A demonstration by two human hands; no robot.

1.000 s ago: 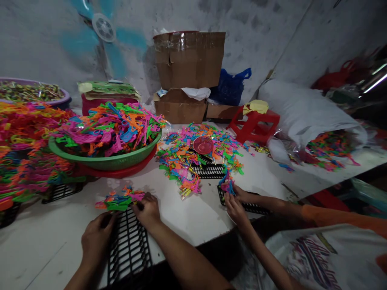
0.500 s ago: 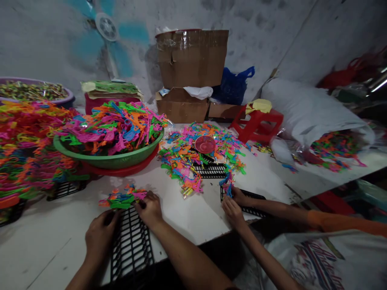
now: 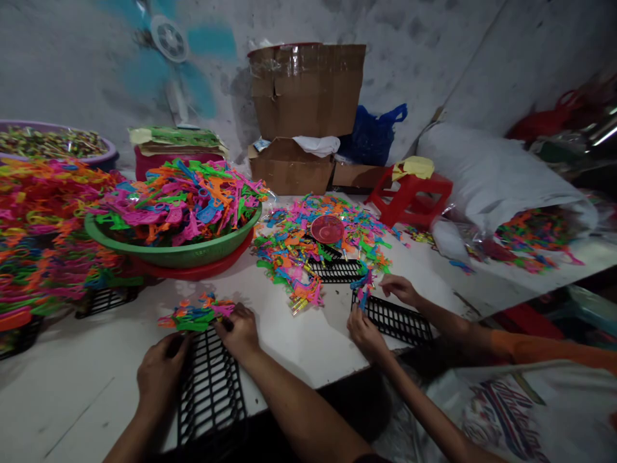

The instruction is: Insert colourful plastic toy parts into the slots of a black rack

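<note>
A black slatted plastic rack (image 3: 212, 386) lies on the white table in front of me. Its far end carries a row of small bright plastic toys (image 3: 197, 314), shaped like toy guns, in orange, blue, green and pink. My left hand (image 3: 161, 368) is curled against the rack's left edge, thumb close to a green toy. At the right end of the row, my right hand (image 3: 241, 334) has its fingers closed around the end of a pink toy gun (image 3: 225, 310). Its fingertips are partly hidden.
A green basin (image 3: 173, 256) heaped with toys stands beyond my hands. Loose toys surround a red basket (image 3: 328, 229) at the centre. On the right, a co-worker's hands (image 3: 369, 331) handle toys at another black rack (image 3: 398, 318). A red stool (image 3: 409, 199) stands behind.
My hands have barely moved. The co-worker's right hand has drawn back from the toys on their rack and lifted, its fingers now apart.
</note>
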